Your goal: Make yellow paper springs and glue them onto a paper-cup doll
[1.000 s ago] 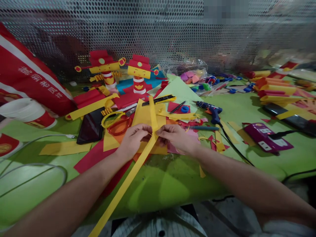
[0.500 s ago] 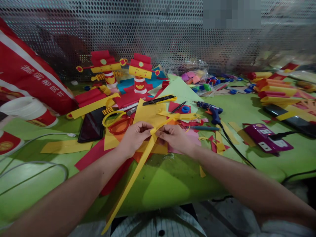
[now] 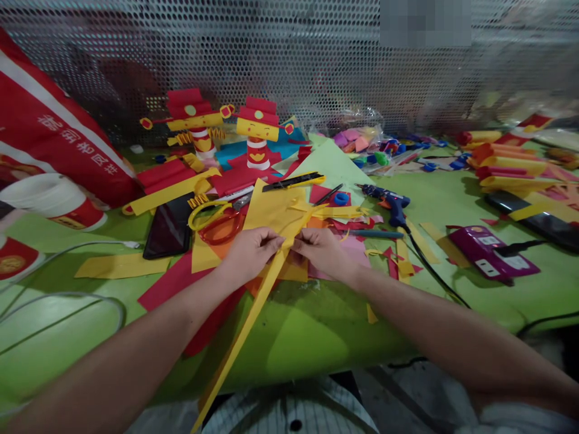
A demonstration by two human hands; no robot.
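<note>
Between my two hands is a long yellow paper strip (image 3: 253,313), its lower end trailing down past the table edge toward my lap. My left hand (image 3: 251,253) pinches the strip between thumb and forefinger. From the other side my right hand (image 3: 323,250) pinches it at nearly the same spot, the fingertips of both hands almost meeting. Under the hands lie sheets of yellow paper (image 3: 266,211) and red paper (image 3: 172,283). Just beyond them rest a box cutter (image 3: 294,182) and yellow-and-orange handled scissors (image 3: 221,220).
Two red-and-yellow paper figures (image 3: 257,129) stand at the back. A blue glue gun (image 3: 389,202) with its cord and a purple power strip (image 3: 491,253) lie right. On the left are a dark phone (image 3: 169,229), paper cups (image 3: 54,199) and a red bag (image 3: 67,132).
Both hands stay in nearly the same place on the yellow strip. The strip near my fingertips now lies straighter, where before two parts of it crossed at an angle.
</note>
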